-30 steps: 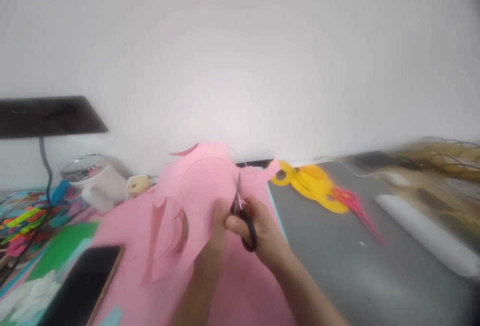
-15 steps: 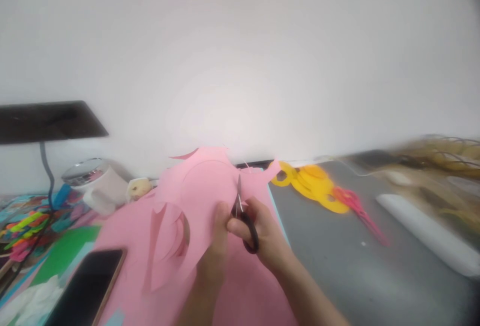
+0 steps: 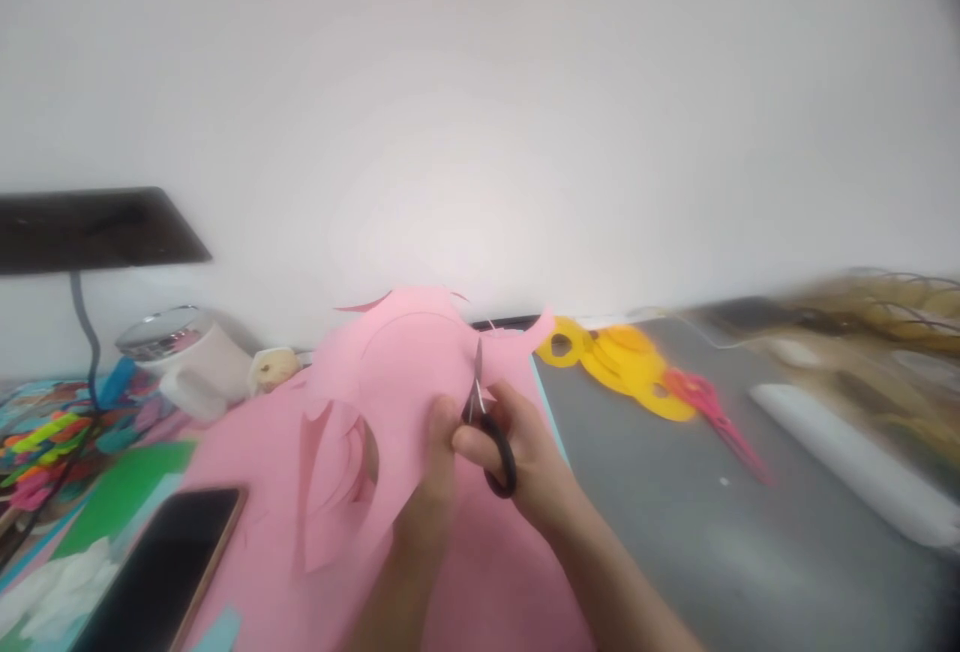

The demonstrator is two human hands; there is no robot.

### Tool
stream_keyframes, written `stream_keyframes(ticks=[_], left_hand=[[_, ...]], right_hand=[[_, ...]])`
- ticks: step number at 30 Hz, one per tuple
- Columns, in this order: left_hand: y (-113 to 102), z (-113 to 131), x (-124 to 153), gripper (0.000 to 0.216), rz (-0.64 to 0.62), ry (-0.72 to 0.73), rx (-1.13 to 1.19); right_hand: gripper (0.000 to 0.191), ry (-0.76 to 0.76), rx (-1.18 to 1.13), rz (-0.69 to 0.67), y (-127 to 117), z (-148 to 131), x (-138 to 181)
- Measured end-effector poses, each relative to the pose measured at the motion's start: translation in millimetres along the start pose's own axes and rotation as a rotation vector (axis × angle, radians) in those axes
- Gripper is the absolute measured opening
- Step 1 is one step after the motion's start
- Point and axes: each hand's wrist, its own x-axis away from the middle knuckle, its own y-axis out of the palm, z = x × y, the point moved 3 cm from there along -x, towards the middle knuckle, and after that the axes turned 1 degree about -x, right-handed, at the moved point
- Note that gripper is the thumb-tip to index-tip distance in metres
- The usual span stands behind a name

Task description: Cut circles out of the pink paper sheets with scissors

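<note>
Black-handled scissors (image 3: 501, 454) are in my right hand (image 3: 525, 457), thumb and fingers wrapped round the handles. Their blades point away from me at the right edge of a pink paper sheet (image 3: 405, 372), which has a curved line marked on it. My left hand (image 3: 439, 462) pinches this sheet by its near edge, thumb on top and the other fingers hidden beneath. On the sheet's left side the paper is cut and curls up around a round opening. More pink paper (image 3: 510, 572) lies under both hands.
A phone (image 3: 161, 562) rests on the paper at left, near a white mug (image 3: 202, 372) and a green sheet (image 3: 124, 492). To the right, yellow paper cutouts (image 3: 622, 357) and pink scissors (image 3: 720, 417) lie on the grey mat (image 3: 645, 492), beside a white roll (image 3: 855, 462).
The scissor blades have come closer together at the pink sheet's edge. Both hands keep their grip in nearly the same place. The view has shifted slightly.
</note>
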Motion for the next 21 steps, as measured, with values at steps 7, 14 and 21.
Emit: stream_keyframes(ticks=[7, 14, 21], left_hand=[[-4.6, 0.2, -4.1, 0.026, 0.025, 0.033, -0.005], [-5.9, 0.8, -6.6, 0.023, 0.011, 0.073, -0.005], [-2.5, 2.9, -5.4, 0.036, -0.070, 0.059, 0.040]], right_hand=[[0.039, 0.018, 0.020, 0.013, 0.2, 1.2, -0.4], [0.040, 0.023, 0.060, 0.015, -1.0, 1.4, 0.8], [0.034, 0.068, 0.136, 0.042, 3.3, -1.7, 1.3]])
